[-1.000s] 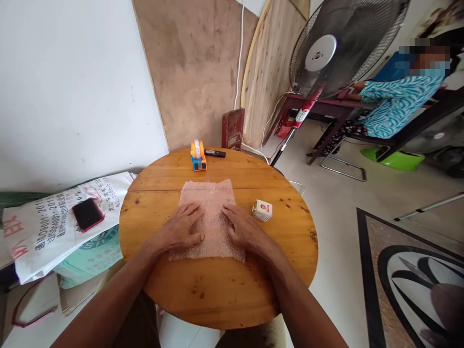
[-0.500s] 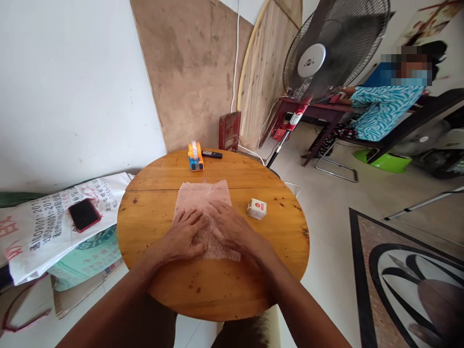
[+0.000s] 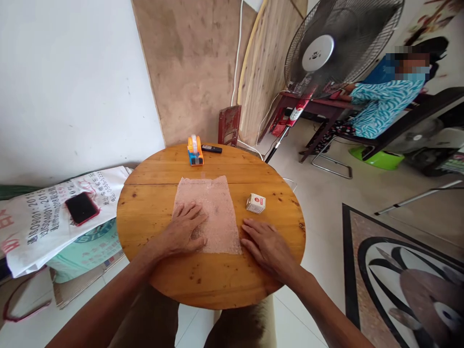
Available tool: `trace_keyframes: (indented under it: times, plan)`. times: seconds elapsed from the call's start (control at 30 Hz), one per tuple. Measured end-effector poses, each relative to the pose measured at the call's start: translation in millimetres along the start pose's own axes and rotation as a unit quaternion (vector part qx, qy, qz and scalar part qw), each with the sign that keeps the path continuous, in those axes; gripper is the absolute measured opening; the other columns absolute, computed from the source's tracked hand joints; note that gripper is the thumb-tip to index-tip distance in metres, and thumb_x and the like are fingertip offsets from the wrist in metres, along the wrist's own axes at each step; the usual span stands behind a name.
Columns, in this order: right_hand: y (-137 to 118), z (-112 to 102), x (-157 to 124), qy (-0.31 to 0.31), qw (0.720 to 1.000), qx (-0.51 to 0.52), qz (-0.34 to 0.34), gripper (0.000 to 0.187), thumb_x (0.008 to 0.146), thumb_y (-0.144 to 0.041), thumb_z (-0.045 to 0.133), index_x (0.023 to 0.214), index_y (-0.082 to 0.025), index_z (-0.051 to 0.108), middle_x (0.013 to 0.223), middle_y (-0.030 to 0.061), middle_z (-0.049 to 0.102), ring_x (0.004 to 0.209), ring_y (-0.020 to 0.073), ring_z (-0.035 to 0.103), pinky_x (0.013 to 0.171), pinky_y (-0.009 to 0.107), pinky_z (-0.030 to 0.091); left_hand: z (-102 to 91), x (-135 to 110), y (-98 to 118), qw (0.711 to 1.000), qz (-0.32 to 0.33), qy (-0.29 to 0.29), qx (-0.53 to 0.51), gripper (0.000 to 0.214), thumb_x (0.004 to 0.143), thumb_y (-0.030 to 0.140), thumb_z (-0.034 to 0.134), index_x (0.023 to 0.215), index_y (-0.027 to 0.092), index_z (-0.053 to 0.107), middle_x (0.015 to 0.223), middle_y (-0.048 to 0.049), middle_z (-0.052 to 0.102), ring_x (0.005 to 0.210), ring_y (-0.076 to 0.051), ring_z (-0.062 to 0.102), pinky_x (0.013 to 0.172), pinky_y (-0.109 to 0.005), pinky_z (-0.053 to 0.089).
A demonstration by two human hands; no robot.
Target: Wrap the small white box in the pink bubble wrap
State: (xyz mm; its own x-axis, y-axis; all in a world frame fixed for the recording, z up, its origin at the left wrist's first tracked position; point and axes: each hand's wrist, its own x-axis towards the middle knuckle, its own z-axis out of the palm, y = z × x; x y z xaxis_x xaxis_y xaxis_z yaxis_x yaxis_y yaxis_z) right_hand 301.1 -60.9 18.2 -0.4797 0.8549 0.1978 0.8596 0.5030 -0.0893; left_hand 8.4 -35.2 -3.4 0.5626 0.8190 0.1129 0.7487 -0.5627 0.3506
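A pinkish sheet of bubble wrap point(image 3: 217, 208) lies flat on the round wooden table point(image 3: 195, 285). My left hand point(image 3: 186, 229) rests on its left part, fingers spread. Just off the sheet's right edge, my right hand point(image 3: 266, 244) lies on the tabletop with its fingers stretched out and nothing in them. A small white box with a red mark point(image 3: 255, 203) stands beyond my right fingertips, apart from them. Toward the far edge sits an orange and blue tape dispenser point(image 3: 195, 151) with a roll of clear tape.
A black remote-like device point(image 3: 211, 149) lies beside the dispenser. Left of the table, a phone point(image 3: 82, 209) rests on white printed sacks point(image 3: 43, 217). A standing fan point(image 3: 317, 53) is behind the table. Farther right, a person in a blue patterned top point(image 3: 384, 104) sits at a desk.
My right hand has slid right, off the bubble wrap and onto the table beside it. The left hand stays on the sheet. The view has shifted slightly.
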Motion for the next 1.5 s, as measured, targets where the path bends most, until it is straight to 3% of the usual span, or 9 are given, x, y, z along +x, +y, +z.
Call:
trace_keyframes:
  times: [0.1,0.23,0.53,0.77,0.9,1.0,1.17,1.37,1.5]
  plan:
    - [4,-15,3,0.066,0.996,0.034,0.042,0.027,0.096,-0.027,0.045,0.089,-0.022,0.071,0.097,0.0078,0.076,0.092,0.0252,0.069,0.087,0.043,0.05,-5.7,0,-3,0.999,-0.001,0.016,-0.036,0.059,0.081,0.043,0.064,0.135,0.022,0.055,0.154,-0.0148,0.038,0.146,-0.036,0.024,0.116,-0.061,0.02]
    - [-14,-23,29,0.138,0.986,0.094,0.009,0.025,0.095,-0.023,0.045,0.106,-0.021,0.068,0.111,0.0083,0.072,0.106,0.0234,0.065,0.097,0.041,0.049,-19.8,-4,-13,0.992,-0.027,0.099,-0.079,0.047,0.089,0.039,0.053,0.13,0.018,0.059,0.147,-0.0143,0.049,0.138,-0.03,0.041,0.113,-0.051,0.035]
    - [-66,16,42,-0.051,0.99,0.055,-0.119,0.041,0.093,-0.035,0.054,0.131,-0.02,0.056,0.144,0.0131,0.051,0.134,0.0296,0.044,0.108,0.048,0.038,-7.9,-31,-29,0.995,-0.051,0.087,0.002,0.046,0.085,0.033,0.054,0.128,0.017,0.061,0.143,-0.0142,0.054,0.134,-0.033,0.046,0.112,-0.055,0.034]
    - [-13,-11,-3,0.013,0.996,0.088,-0.022,0.026,0.096,-0.033,0.047,0.105,-0.025,0.071,0.112,0.0078,0.073,0.106,0.0255,0.066,0.095,0.047,0.048,-2.4,-36,-34,0.994,-0.042,0.102,-0.022,0.048,0.083,0.031,0.054,0.129,0.02,0.059,0.145,-0.0126,0.052,0.137,-0.032,0.042,0.115,-0.055,0.03]
    - [35,-23,19,0.102,0.99,0.054,0.087,0.035,0.092,-0.037,0.052,0.123,-0.022,0.063,0.131,0.0113,0.063,0.122,0.0297,0.058,0.103,0.051,0.043,-2.0,-37,-36,0.993,-0.035,0.113,-0.024,0.047,0.081,0.029,0.055,0.127,0.021,0.061,0.144,-0.0116,0.053,0.137,-0.031,0.042,0.114,-0.054,0.031]
    - [65,-16,43,0.067,0.985,0.062,0.147,0.065,0.08,-0.041,0.067,0.138,-0.018,0.05,0.139,0.0149,0.056,0.129,0.0333,0.052,0.105,0.053,0.043,-2.2,-36,-34,0.993,-0.035,0.112,-0.023,0.046,0.081,0.028,0.055,0.126,0.021,0.062,0.143,-0.0115,0.054,0.137,-0.031,0.043,0.114,-0.054,0.031]
    - [81,-2,54,0.033,0.965,0.163,0.202,0.049,0.076,-0.036,0.067,0.122,-0.019,0.061,0.11,0.0106,0.072,0.095,0.0272,0.068,0.085,0.043,0.053,-1.3,-35,-30,0.992,-0.041,0.117,-0.026,0.047,0.079,0.025,0.056,0.125,0.019,0.063,0.142,-0.012,0.054,0.136,-0.03,0.044,0.115,-0.054,0.029]
    - [22,-44,51,0.139,0.913,0.343,0.172,0.039,0.074,-0.044,0.071,0.106,-0.023,0.062,0.099,0.0038,0.072,0.088,0.0206,0.067,0.084,0.036,0.053,-0.6,-35,-29,0.992,-0.039,0.119,-0.024,0.046,0.079,0.025,0.057,0.124,0.02,0.063,0.143,-0.0118,0.054,0.137,-0.03,0.043,0.115,-0.054,0.029]
    - [-41,-51,81,0.055,0.922,0.381,0.047,0.042,0.073,-0.037,0.073,0.11,-0.022,0.062,0.1,0.0028,0.071,0.087,0.0182,0.066,0.08,0.031,0.052,-0.8,-35,-30,0.992,-0.035,0.12,-0.015,0.047,0.078,0.024,0.057,0.123,0.018,0.064,0.143,-0.0133,0.053,0.136,-0.031,0.043,0.114,-0.054,0.03]
